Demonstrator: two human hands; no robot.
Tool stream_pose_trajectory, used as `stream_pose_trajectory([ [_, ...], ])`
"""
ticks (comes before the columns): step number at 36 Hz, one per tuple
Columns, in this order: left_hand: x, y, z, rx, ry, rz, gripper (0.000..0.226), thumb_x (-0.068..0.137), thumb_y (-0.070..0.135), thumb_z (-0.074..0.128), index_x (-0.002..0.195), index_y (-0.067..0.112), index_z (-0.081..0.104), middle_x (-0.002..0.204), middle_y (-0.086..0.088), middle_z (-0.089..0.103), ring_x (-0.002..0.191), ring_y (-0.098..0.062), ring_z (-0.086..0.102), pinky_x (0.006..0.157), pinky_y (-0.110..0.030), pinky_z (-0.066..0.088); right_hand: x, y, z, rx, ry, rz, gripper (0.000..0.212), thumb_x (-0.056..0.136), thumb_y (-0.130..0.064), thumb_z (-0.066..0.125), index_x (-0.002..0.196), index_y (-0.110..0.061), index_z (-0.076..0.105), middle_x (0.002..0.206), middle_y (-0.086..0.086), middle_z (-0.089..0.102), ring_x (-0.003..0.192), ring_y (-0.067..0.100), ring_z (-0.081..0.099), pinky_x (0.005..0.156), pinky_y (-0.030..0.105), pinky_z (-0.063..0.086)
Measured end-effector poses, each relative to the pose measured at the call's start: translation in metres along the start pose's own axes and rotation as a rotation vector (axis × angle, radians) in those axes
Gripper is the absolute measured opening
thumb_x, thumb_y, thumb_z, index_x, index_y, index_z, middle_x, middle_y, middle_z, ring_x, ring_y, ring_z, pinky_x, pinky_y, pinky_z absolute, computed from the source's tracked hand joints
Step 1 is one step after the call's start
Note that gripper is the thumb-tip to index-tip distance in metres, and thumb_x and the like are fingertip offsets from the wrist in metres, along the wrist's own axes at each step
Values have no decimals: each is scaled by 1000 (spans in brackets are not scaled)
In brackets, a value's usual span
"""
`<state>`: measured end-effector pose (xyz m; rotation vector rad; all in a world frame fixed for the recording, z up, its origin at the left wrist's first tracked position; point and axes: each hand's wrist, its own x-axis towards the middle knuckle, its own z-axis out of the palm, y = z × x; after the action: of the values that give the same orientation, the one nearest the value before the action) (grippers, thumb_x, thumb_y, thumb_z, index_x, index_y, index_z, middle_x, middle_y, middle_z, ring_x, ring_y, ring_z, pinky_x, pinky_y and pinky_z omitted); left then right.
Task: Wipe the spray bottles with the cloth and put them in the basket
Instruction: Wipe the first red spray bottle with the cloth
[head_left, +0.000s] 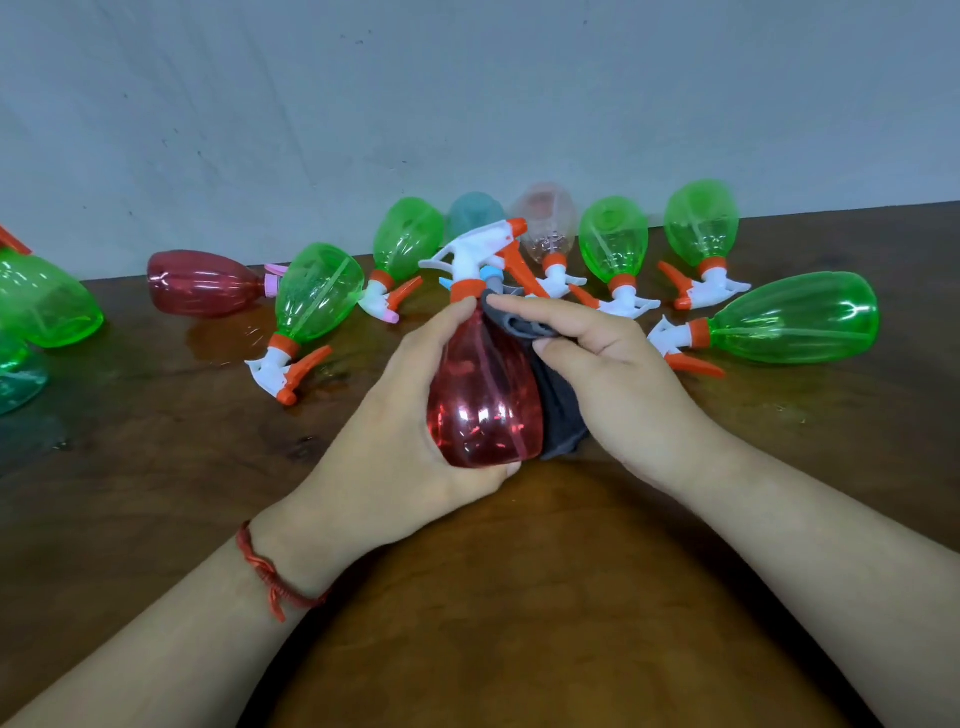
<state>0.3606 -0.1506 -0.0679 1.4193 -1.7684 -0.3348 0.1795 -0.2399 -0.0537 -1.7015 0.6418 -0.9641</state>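
One red bottle (483, 395), probably light and slippery: left hand (384, 441) fingers clamp its belly, right hand (623, 384) fingers pinch cloth (563, 415) against it

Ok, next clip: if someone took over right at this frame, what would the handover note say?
The left hand grips the red spray bottle, nozzle end pointing away.
The right hand holds the dark grey cloth against the bottle's right side.
Other bottles lie on the wooden table near the wall: several green bottles and a dark red bottle.
The basket is not in view, so nothing can be counted as done.
Left: finish wiping this bottle, put it in the basket, then do the rest.
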Motion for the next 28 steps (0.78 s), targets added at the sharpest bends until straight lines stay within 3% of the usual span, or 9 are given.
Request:
stream_pose_trajectory([
  [3, 17, 8, 0, 34, 25, -4, 99, 81, 24, 91, 163, 14, 37, 165, -6, 47, 150, -20, 50, 122, -35, 43, 1, 1, -1, 53, 44, 1, 55, 104, 7, 46, 122, -35, 78, 133, -19, 71, 133, 0, 58, 120, 36, 42],
  [5, 5, 6, -2, -40, -33, 10, 109, 78, 18, 97, 165, 24, 32, 165, 6, 45, 151, -15, 47, 123, -37, 43, 1, 2, 0, 28, 60, -31, 55, 102, 10, 47, 123, -31, 78, 134, -17, 70, 134, 1, 58, 121, 37, 42],
  [9, -9, -8, -2, -197, 30, -101, 118, 70, 22, 103, 164, 34, 32, 160, 18, 47, 149, -12, 49, 120, -45, 46, -2, 5, 5, -95, 27, -110, 53, 103, 9, 48, 132, -26, 74, 142, -18, 65, 140, -4, 50, 122, 26, 37],
  [11, -6, -7, 0, -233, 92, -147, 116, 69, 28, 102, 162, 36, 34, 157, 18, 51, 146, -10, 52, 119, -44, 47, -4, 6, 4, -161, 8, -154, 53, 103, 9, 49, 134, -26, 72, 146, -17, 62, 142, -6, 47, 121, 21, 35],
  [16, -2, -16, -2, -339, 249, -221, 116, 62, 39, 103, 159, 36, 39, 151, 11, 58, 136, -15, 62, 114, -47, 52, -7, 8, 4, -309, -43, -249, 57, 101, 12, 48, 139, -24, 69, 152, -13, 58, 145, -2, 46, 124, 30, 37],
  [20, 3, -25, -8, -360, 357, -278, 117, 57, 44, 105, 155, 41, 42, 149, 10, 60, 134, -16, 64, 111, -48, 54, -10, 7, 4, -376, -75, -308, 57, 101, 11, 50, 139, -27, 69, 152, -16, 56, 144, -5, 46, 121, 28, 40],
  [24, 5, -27, -12, -390, 378, -270, 117, 56, 45, 106, 154, 44, 43, 150, 5, 60, 134, -23, 65, 111, -53, 53, -11, 5, 6, -393, -83, -343, 56, 101, 12, 50, 140, -24, 68, 154, -13, 55, 144, -6, 45, 120, 25, 40],
  [28, 2, -21, -9, -305, 340, -250, 117, 64, 33, 106, 159, 37, 37, 151, 13, 57, 136, -11, 62, 114, -44, 53, -10, 7, 6, -366, -63, -319, 57, 102, 11, 48, 141, -26, 67, 154, -13, 55, 145, -3, 45, 122, 29, 39],
])
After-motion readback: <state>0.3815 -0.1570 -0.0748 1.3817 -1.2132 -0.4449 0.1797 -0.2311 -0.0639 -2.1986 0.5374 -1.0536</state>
